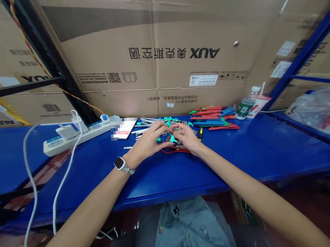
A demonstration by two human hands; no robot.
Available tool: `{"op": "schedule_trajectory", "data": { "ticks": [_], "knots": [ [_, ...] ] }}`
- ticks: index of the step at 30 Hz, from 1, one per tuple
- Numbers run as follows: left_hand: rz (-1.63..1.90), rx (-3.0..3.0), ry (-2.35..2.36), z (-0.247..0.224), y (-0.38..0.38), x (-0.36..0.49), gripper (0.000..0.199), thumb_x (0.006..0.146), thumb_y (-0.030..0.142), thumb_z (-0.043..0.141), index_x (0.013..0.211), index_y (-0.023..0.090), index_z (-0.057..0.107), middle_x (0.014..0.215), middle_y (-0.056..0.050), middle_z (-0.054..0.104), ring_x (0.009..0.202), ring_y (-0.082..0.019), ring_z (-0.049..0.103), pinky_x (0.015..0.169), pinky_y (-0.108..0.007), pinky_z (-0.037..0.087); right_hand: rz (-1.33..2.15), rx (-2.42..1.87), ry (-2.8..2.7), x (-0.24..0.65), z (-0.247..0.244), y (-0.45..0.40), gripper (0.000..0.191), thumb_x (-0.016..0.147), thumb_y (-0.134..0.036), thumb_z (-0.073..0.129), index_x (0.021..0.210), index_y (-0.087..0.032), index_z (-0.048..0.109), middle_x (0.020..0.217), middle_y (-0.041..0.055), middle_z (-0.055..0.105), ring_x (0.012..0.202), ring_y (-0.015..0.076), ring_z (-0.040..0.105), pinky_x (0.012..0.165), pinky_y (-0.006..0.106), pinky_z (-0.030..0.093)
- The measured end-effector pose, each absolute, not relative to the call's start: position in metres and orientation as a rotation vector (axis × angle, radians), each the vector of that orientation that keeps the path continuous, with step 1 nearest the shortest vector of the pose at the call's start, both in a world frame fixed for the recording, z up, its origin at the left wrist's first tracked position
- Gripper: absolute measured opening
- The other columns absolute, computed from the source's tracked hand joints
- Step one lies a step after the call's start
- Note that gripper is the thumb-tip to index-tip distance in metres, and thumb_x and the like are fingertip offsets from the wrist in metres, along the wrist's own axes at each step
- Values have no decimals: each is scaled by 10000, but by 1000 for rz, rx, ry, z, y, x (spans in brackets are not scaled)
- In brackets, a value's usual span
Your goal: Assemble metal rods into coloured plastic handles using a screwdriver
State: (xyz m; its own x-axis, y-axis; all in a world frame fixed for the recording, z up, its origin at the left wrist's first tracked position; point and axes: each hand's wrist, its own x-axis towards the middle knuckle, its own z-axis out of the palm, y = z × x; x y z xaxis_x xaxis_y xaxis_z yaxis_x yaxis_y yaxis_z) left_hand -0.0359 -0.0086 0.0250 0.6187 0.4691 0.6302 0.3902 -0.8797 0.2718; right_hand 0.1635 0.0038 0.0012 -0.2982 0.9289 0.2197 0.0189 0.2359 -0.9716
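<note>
A: State the grip condition.
B: The left hand (151, 141) is clamped, thumb against fingers, on a teal part (172, 139). The right hand (189, 140) meets it with bent fingers; whether these also clamp the part cannot be determined.
A: Location of the part?
B: Between the two hands, above the blue table (224, 164).
A: Adjacent items?
B: A red object (181, 149) lies beneath the hands. A yellow-and-black handle (200, 134) is just beside the right hand. Metal rods (150, 120) lie behind the left hand.
A: Outer zone?
B: Right: a pile of red, green and blue pieces (212, 122), then a bottle (243, 108) beside a cup (258, 106). Left: a phone (129, 125), then a power strip (95, 131) with plugs inserted. Rear: printed cardboard (157, 69), its lettering inverted.
</note>
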Motion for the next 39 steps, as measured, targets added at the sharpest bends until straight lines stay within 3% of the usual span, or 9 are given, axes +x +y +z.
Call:
{"op": "schedule_trajectory", "data": {
  "ticks": [4,6,10,15,20,29,32,34,39],
  "knots": [
    [1052,2702,789,28,-10,-37,271,938,275,707,1179,231,592,1116,-61,596,1060,-230,603,912,-401,539,1164,-965,-1591,164,2,3,399,759,-549,749,936,-228,590,518,-99,482,435,90,338,479,240,232],
    [1069,2692,825,27,-9,-38,244,948,282,691,1166,231,596,1118,-57,586,1033,-218,606,900,-387,540,1130,-964,-1610,164,3,2,411,766,-591,743,893,-227,598,542,-78,524,469,112,444,497,249,313],
    [1130,2678,850,25,-5,-38,110,962,292,668,1027,211,631,1040,-43,569,937,-191,610,844,-354,543,1116,-877,-1685,166,4,-1,426,757,-628,753,829,-223,640,746,22,715,720,190,671,711,335,503],
    [1172,2571,812,23,-4,-36,124,928,302,712,986,200,672,986,-42,603,897,-181,620,822,-347,550,1070,-908,-1724,169,6,-2,391,776,-593,737,784,-212,655,704,6,684,647,155,604,657,309,467],
    [1065,2302,786,24,-4,-40,228,897,309,717,1090,191,690,1029,-66,675,876,-170,675,826,-350,587,1107,-877,-1637,170,10,-2,335,765,-512,748,737,-216,594,676,-20,647,564,112,490,587,277,394],
    [1045,2174,748,23,2,-45,192,893,288,702,1060,211,756,988,-61,732,846,-163,685,810,-331,582,1212,-850,-1686,175,10,-2,291,810,-482,713,792,-217,595,772,8,662,686,150,569,665,302,437],
    [990,2219,808,26,2,-49,183,900,271,682,1041,196,770,925,-57,720,802,-159,668,760,-311,562,1068,-900,-1855,179,10,-3,338,880,-540,635,810,-210,604,780,18,653,702,168,574,683,316,439],
    [906,2297,876,28,2,-52,188,907,246,664,1041,186,782,878,-50,698,765,-151,641,727,-294,533,829,-958,-1985,185,9,-5,316,951,-488,559,824,-203,612,794,27,647,737,181,579,719,332,442],
    [648,2463,946,28,2,-56,203,908,187,650,1045,193,800,869,-45,673,784,-162,618,751,-301,485,161,-1097,-2394,196,3,-14,122,985,-307,585,980,-202,649,1048,81,654,1045,262,577,921,434,417]
  ]
}}
